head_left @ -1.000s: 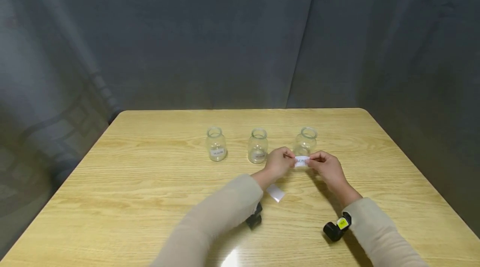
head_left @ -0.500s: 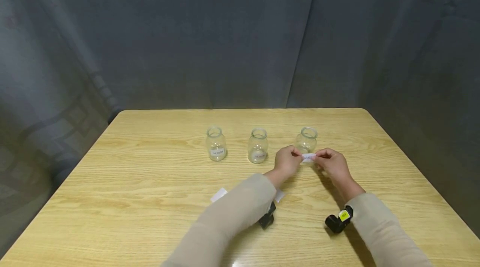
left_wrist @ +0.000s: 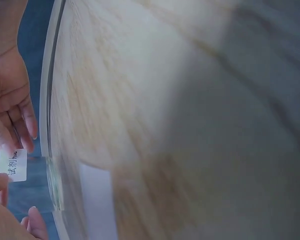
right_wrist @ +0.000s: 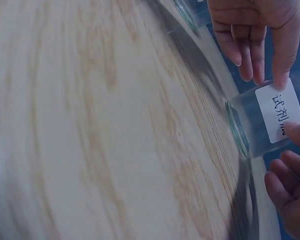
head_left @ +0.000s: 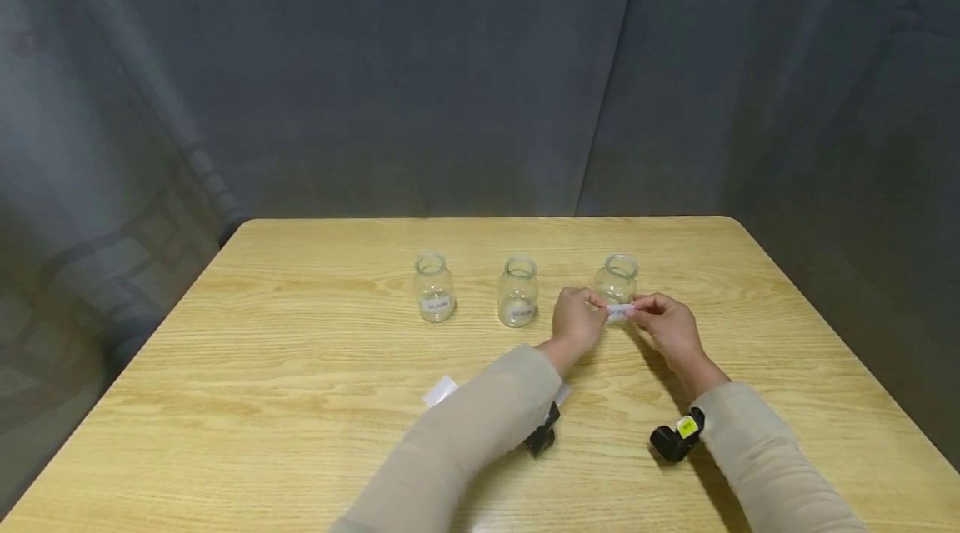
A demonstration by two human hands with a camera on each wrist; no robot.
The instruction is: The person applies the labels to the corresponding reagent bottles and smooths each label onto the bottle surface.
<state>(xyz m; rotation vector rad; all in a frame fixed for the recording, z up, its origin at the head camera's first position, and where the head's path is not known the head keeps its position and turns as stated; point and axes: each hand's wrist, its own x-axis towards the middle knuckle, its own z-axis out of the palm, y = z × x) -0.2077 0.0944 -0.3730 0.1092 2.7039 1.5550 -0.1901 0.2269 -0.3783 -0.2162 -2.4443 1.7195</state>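
Observation:
A small white label (head_left: 618, 312) with handwritten characters spans the gap between my two hands at the front of the right glass jar (head_left: 619, 276). My left hand (head_left: 579, 323) pinches its left end, and my right hand (head_left: 670, 333) pinches the other end between thumb and finger. In the right wrist view the label (right_wrist: 280, 111) overlaps the jar's side; how firmly it touches the glass I cannot tell. Two more glass jars stand upright to the left, the middle jar (head_left: 517, 287) and the left jar (head_left: 433, 287), each bearing a white label low on its front.
A white paper piece (head_left: 439, 390) lies on the wooden table (head_left: 262, 366), beside my left forearm. Another pale piece (head_left: 562, 393) is mostly hidden under that sleeve. Black wrist cameras hang below both cuffs, the right camera (head_left: 677, 438) bearing a yellow sticker. A grey curtain (head_left: 450, 83) hangs behind.
Both hands have carried the label slightly right and up, over the right jar's lower front. My left forearm has shifted right, uncovering one white piece and covering most of the other.

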